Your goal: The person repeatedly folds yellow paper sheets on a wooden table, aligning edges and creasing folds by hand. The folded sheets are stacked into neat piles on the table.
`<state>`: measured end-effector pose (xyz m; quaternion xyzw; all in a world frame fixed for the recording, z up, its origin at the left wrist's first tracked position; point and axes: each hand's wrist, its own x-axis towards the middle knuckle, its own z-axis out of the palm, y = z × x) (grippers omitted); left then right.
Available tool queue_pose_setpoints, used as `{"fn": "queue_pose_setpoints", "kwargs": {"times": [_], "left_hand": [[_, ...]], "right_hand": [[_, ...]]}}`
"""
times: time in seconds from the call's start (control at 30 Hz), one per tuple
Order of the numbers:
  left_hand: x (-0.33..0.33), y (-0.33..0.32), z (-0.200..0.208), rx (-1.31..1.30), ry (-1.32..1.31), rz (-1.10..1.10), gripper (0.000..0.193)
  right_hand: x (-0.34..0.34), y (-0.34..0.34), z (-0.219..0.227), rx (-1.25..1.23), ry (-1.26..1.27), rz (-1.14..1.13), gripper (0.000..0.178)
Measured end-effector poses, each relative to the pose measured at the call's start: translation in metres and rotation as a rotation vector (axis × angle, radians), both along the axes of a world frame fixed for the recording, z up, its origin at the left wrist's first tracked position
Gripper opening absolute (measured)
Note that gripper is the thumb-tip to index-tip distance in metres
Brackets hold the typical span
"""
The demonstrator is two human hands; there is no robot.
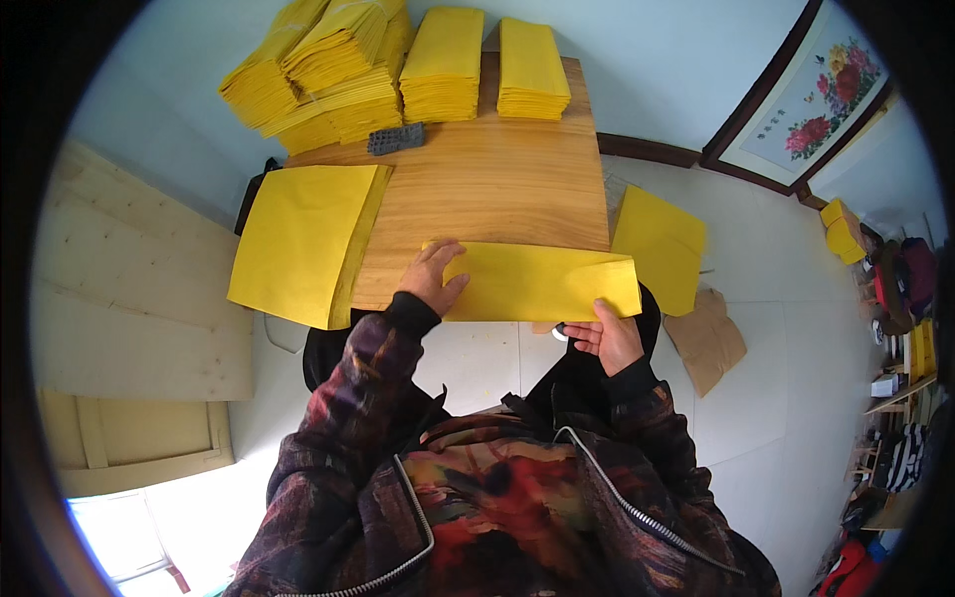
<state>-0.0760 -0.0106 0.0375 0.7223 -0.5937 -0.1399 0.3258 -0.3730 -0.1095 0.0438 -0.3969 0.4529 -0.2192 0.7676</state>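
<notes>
- Pale tiled floor [786,368]
- Wooden table [497,179], yellow stacks [441,65] at its far end
- Framed flower picture [804,95]
- Folded yellow sheet [537,284] along the table's near edge
- Left hand [431,279], loosely spread at its left end
- Right hand [615,340], thumb over its right end, grip unclear

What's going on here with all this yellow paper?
A person at a wooden table is handling a long yellow paper strip along the table's near edge. The left fingers lie over its left end; the right fingers are near its right end, thumb on top. A wide yellow pile lies to the left, and yellow stacks sit at the back.
</notes>
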Motion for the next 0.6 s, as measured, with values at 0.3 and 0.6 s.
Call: {"fn": "queue_pose_setpoints", "kwargs": {"times": [0.3,0.6], "left_hand": [[-0.016,0.011,0.002,-0.155,-0.041,0.144,0.028],[-0.104,0.043,-0.043,0.316,1.634,0.146,0.039]], "right_hand": [[0.001,0.013,-0.017,0.198,-0.170,-0.106,0.038],[0.036,0.075,-0.050,0.446,-0.346,0.186,0.044]]}}
